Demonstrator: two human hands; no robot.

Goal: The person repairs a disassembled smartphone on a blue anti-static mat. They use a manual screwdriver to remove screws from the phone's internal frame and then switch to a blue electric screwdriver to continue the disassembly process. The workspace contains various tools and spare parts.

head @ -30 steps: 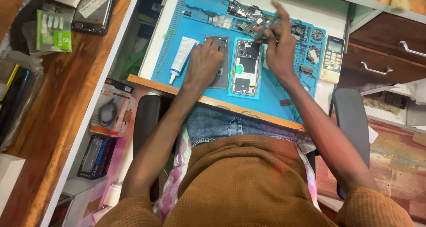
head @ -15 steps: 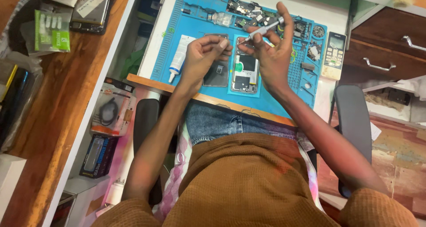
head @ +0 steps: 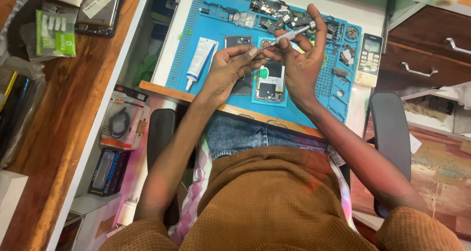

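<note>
My right hand point(head: 301, 67) grips a small silver screwdriver point(head: 290, 36), its tip pointing left toward my left hand point(head: 230, 67). The left hand's fingertips pinch at the screwdriver's tip; whether they hold a small part I cannot tell. Both hands hover above an opened phone point(head: 269, 81) lying on a blue repair mat point(head: 186, 50). A dark phone back cover point(head: 239, 41) lies partly under my left hand.
A white glue tube point(head: 199, 59) lies on the mat's left. Loose phone parts point(head: 274, 8) crowd the mat's far edge. A small keypad phone point(head: 369, 59) sits at the right. Wooden drawers point(head: 427, 54) stand right, a chair armrest point(head: 390, 138) below them. Packaged goods point(head: 122, 121) lie left.
Both hands lifted off the phone and came together. The right hand turned the screwdriver so its tip meets the left fingers.
</note>
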